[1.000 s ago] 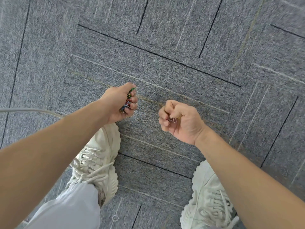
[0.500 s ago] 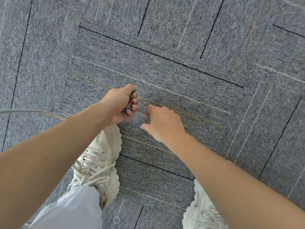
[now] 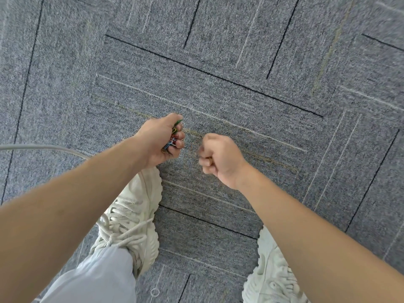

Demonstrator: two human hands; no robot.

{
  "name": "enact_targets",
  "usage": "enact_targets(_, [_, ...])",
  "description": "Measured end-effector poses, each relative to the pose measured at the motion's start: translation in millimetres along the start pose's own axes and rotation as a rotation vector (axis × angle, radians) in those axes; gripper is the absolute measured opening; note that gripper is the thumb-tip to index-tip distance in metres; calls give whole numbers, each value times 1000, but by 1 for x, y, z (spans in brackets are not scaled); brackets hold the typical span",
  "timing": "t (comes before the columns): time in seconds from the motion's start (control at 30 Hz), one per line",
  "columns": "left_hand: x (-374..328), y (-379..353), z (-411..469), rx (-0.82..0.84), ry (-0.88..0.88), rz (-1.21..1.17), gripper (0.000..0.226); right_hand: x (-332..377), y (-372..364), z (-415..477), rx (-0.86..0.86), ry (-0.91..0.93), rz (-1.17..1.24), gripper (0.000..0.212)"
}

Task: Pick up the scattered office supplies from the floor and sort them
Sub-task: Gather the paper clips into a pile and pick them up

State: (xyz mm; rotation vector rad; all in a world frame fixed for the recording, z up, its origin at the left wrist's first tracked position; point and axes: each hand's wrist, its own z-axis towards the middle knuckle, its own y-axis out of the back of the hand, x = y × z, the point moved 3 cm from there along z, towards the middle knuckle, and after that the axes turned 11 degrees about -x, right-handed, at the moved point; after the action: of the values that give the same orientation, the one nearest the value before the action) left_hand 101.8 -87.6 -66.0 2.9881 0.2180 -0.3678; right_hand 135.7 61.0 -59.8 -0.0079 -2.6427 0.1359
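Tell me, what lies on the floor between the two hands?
Nothing but bare grey carpet, crossed by a yellowish stripe, lies between the left hand, which grips coloured paper clips, and the curled right hand. The head view shows it.

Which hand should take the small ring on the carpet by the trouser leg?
Right, probably. The left hand already grips a bunch of coloured paper clips, so its fingers are occupied. The right hand is curled with nothing visible in it, though blurred, so it could open for the ring.
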Motion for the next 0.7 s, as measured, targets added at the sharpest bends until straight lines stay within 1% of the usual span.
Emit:
enact_targets(0.03, [0,0,0,3,3,-1,33,4,5,-2,17,-30,163,26])
enact_targets(0.1, [1,-1,-1,13,18,-9,33,15,13,-7,38,-6,346,22])
enact_targets(0.27, [-10,0,-14,45,22,-38,35,47,23,-18,47,108,542,20])
enact_targets(0.43, [-17,-1,-18,48,-4,-86,36,61,22,-29,194,160,748,18])
enact_targets(0.53, [-12,-1,-15,63,1,-94,35,64,22,-35,275,146,839,18])
enact_targets(0.6, [-10,-3,-17,72,8,-106,35,64,23,-38,239,114,892,16])
enact_targets(0.67, [-12,-5,-22,71,22,-159,35,66,24,-38,136,74,944,14])
enact_targets(0.7, [-14,-8,-25,71,31,-195,35,67,25,-38,81,52,963,19])
